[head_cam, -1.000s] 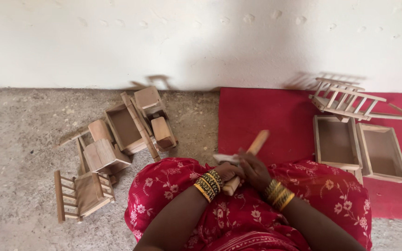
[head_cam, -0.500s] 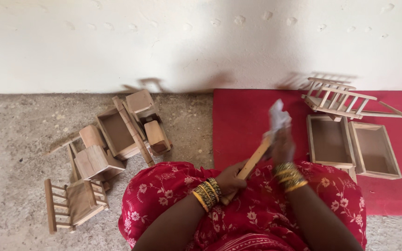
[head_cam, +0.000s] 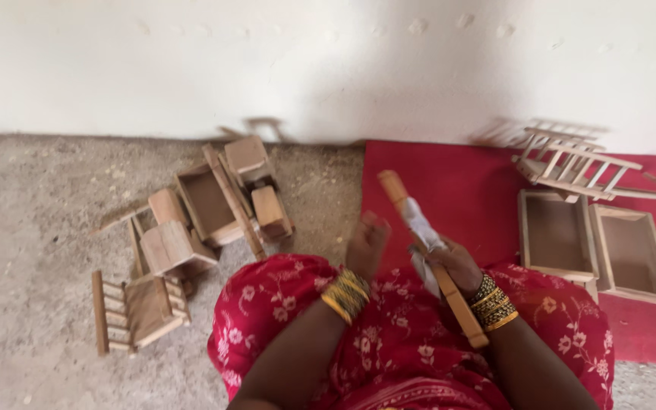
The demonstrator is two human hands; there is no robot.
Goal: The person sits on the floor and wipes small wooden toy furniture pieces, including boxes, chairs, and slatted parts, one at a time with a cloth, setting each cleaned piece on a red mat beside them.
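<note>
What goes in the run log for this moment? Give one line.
right hand: holds wooden stick and pale cloth | left hand: open, off the stick | wooden boxes on red mat

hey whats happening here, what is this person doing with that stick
A person sits on the floor in a red flowered garment. The right hand grips a wooden stick together with a pale scrap, perhaps cloth or paper. The left hand is open beside the stick, not touching it. Small wooden furniture pieces lie on the bare floor, and two wooden trays sit on a red mat.
</note>
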